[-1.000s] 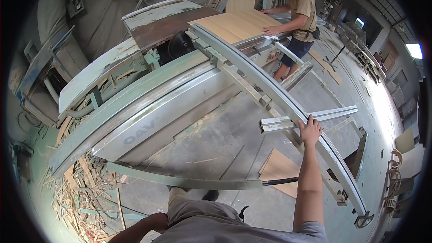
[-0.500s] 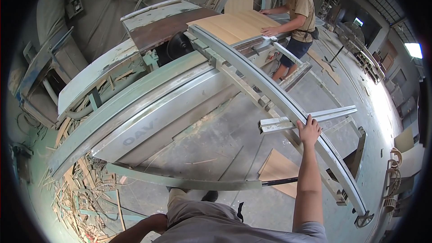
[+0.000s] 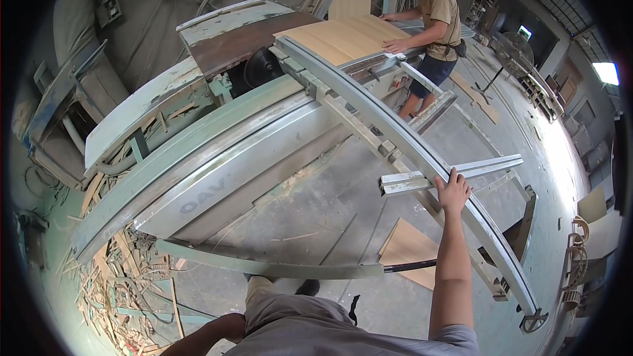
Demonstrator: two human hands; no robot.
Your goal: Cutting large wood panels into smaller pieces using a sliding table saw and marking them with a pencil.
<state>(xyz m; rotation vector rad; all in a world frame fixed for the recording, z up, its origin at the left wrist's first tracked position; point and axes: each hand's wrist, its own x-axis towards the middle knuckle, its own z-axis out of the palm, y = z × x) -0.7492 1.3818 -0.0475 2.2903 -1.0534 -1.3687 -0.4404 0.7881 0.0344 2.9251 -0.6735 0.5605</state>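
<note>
My right hand (image 3: 453,191) lies over a long metal fence rail (image 3: 422,151), its fingers curled across the rail's top. The rail slants from the saw table down to the lower right. A short metal crossbar (image 3: 405,183) sits under it beside my hand. My left arm (image 3: 211,335) bends at the lower edge, and its hand is out of sight. At the rail's far end, a wooden panel (image 3: 343,36) lies on the machine table. A person (image 3: 438,13) in a tan shirt and cap keeps both hands on that panel.
A long sliding-table beam (image 3: 198,158) runs from the saw toward the lower left. Wood offcuts (image 3: 125,270) are heaped on the floor there. A curved green bar (image 3: 264,267) crosses before my legs. A loose board (image 3: 412,250) lies under the rail. A fan (image 3: 513,53) stands at right.
The other person's head has turned or tilted slightly. My right hand, the rail and the panel look the same as before.
</note>
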